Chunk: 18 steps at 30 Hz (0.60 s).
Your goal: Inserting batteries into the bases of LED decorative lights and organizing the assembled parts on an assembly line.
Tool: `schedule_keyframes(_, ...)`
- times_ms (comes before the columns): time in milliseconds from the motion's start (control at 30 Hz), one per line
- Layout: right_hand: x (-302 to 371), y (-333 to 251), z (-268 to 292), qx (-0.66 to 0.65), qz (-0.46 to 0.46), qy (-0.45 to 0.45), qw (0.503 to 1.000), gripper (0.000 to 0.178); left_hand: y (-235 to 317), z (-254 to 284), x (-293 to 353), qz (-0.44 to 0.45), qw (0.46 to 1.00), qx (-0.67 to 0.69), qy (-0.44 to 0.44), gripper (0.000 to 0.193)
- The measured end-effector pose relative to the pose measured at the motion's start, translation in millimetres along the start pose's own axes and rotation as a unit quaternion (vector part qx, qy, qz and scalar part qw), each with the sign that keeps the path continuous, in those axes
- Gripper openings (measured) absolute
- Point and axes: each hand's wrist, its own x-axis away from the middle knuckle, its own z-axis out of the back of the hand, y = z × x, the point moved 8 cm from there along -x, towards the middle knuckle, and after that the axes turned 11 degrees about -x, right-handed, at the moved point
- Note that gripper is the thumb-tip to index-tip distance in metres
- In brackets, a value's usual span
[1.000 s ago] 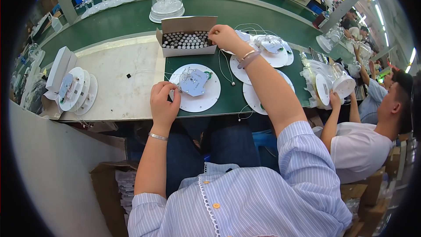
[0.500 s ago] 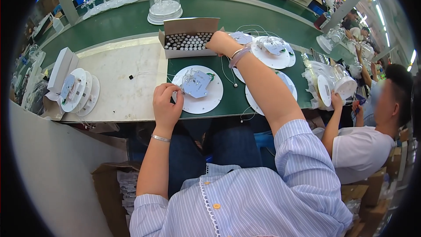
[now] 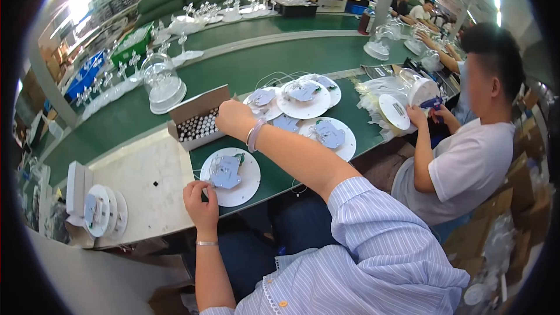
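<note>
A white round disc with a bluish circuit board and thin wires lies at the near edge of the green bench. At its left rim is my left hand, thumb and fingers pinched together; what they hold is too small to name. My right hand reaches to the right end of an open cardboard box filled with upright batteries. Its fingers are curled down at the batteries, and their tips are hidden.
More discs with boards lie beyond my right forearm. White discs stand on edge at left by a white box. A clear dome stands behind the battery box. On the right a person holds a white disc.
My view has swung to the right, showing more of the person there and of the far bench. Both hands stay at about the same places, by the disc and the battery box.
</note>
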Motion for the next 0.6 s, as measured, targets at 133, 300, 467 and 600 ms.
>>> schedule_keyframes(133, 9, 11, 33, -0.078, 0.033, 0.126, 0.988, 0.024, 4, -6, -3, 0.003, 1.0, 0.009, -0.011, 0.005)
schedule_keyframes(300, 67, 42, 2, -0.603, -0.025, 0.018, 0.798, 0.035, 1, -9, -2, 0.004, 1.0, -0.008, -0.014, 0.005)
schedule_keyframes(467, 135, 69, -40, -0.654, -0.095, 0.055, 0.748, 0.036, -6, -5, -2, 0.003, 0.999, -0.041, -0.006, 0.006)
schedule_keyframes(600, 145, 64, -32, -0.626, -0.052, 0.071, 0.775, 0.034, -3, -11, -4, -0.004, 0.999, -0.053, -0.013, 0.007)
